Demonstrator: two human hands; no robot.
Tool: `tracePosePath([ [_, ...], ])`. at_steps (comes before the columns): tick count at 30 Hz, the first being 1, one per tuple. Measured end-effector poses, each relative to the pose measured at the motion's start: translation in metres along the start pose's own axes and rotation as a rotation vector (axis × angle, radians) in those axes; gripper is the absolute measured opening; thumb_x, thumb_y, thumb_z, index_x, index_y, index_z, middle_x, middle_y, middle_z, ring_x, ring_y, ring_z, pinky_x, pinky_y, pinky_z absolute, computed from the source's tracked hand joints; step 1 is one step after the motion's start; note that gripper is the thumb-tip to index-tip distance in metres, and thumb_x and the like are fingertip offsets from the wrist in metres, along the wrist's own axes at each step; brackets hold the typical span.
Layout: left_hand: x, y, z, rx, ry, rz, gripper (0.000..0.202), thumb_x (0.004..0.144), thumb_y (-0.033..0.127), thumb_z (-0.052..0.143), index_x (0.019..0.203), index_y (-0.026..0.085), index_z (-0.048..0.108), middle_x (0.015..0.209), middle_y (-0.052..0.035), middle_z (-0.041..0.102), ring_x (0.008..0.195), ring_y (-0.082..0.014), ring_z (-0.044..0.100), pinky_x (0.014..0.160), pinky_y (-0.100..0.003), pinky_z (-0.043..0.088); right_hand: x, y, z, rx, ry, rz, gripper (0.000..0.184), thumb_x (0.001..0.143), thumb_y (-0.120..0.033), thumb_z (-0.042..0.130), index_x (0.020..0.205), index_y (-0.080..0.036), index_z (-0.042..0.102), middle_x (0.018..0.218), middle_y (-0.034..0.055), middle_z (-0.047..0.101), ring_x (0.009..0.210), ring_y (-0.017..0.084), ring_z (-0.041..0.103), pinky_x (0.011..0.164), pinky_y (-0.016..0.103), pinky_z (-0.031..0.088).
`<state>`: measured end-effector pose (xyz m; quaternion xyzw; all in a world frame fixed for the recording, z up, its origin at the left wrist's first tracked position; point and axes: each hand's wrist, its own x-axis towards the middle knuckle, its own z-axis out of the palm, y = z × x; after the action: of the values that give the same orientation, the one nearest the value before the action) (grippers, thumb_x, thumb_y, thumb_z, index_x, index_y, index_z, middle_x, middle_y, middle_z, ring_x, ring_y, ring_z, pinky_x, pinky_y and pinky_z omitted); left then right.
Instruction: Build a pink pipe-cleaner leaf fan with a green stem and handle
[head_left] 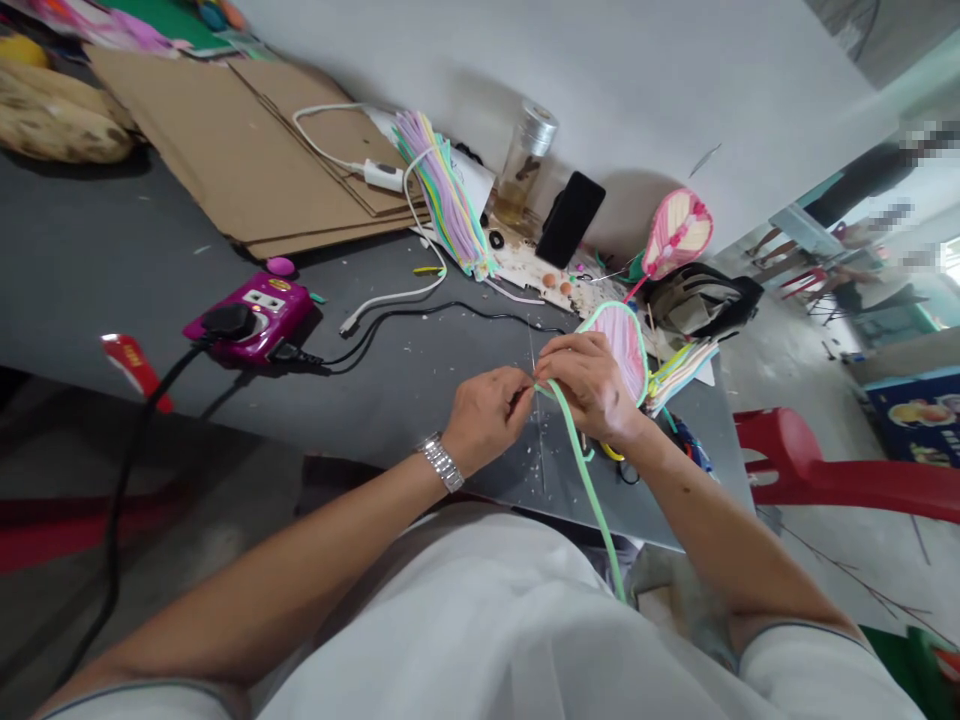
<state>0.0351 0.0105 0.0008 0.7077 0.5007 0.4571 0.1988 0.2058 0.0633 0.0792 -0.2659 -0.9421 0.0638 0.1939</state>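
My left hand (486,415), with a metal-band watch (440,462) on its wrist, is closed in a pinch at the end of a light green pipe cleaner (581,470). Right against it, my right hand (589,385) pinches the same end, fingers curled over. The rest of the pipe cleaner hangs down past the table edge towards my shirt. What lies exactly between the fingertips is hidden. Just behind my right hand is a pink shape with a green fuzzy rim (628,345). A bundle of pale pipe cleaners (681,375) lies to its right.
On the table are a purple power strip (259,318) with black cords, cardboard sheets (300,190), a pipe cleaner bundle (446,200), a glass bottle (519,165), a phone (570,220) and a pink fuzzy piece (677,232). A red chair (817,465) stands at right.
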Motion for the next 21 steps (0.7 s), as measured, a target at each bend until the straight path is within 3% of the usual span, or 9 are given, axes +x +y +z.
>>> tracePosePath([
  [7,0.000,-0.008,0.000,0.124,-0.047,0.134,0.016,0.092,0.021,0.049,0.079,0.019,0.059,0.067,-0.0027,0.060,0.060,-0.0165,0.054,0.059,-0.029,0.034,0.016,0.000,0.004,-0.037,-0.125,0.140,0.012,0.083,-0.013,0.051,0.074,-0.019,0.056,0.075,0.0025,0.064,0.078,0.018,0.059,0.082,0.036,0.033],
  [12,0.001,-0.009,-0.001,0.217,-0.016,0.239,0.019,0.093,0.018,0.046,0.077,0.019,0.057,0.066,-0.0024,0.058,0.058,-0.0160,0.050,0.058,-0.030,0.033,0.037,0.010,-0.003,0.047,-0.381,0.350,0.016,0.080,-0.015,0.061,0.066,-0.019,0.055,0.063,-0.0040,0.056,0.062,0.012,0.050,0.066,0.028,0.033],
  [17,-0.001,-0.004,-0.004,0.207,-0.021,0.331,0.018,0.091,0.014,0.048,0.077,0.020,0.057,0.065,-0.0023,0.058,0.060,-0.0165,0.051,0.058,-0.030,0.032,0.063,0.015,0.000,0.236,-0.678,0.523,0.033,0.067,-0.002,0.072,0.047,-0.018,0.051,0.045,-0.0087,0.048,0.049,0.007,0.039,0.049,0.025,0.027],
  [21,-0.001,0.004,-0.007,0.062,-0.057,0.253,0.016,0.089,0.015,0.049,0.077,0.020,0.059,0.065,-0.0014,0.060,0.060,-0.0147,0.052,0.059,-0.027,0.034,0.085,0.018,-0.013,0.366,-0.775,0.634,0.044,0.085,-0.018,0.057,0.043,-0.008,0.054,0.044,-0.0113,0.044,0.044,-0.002,0.035,0.051,0.020,0.027],
])
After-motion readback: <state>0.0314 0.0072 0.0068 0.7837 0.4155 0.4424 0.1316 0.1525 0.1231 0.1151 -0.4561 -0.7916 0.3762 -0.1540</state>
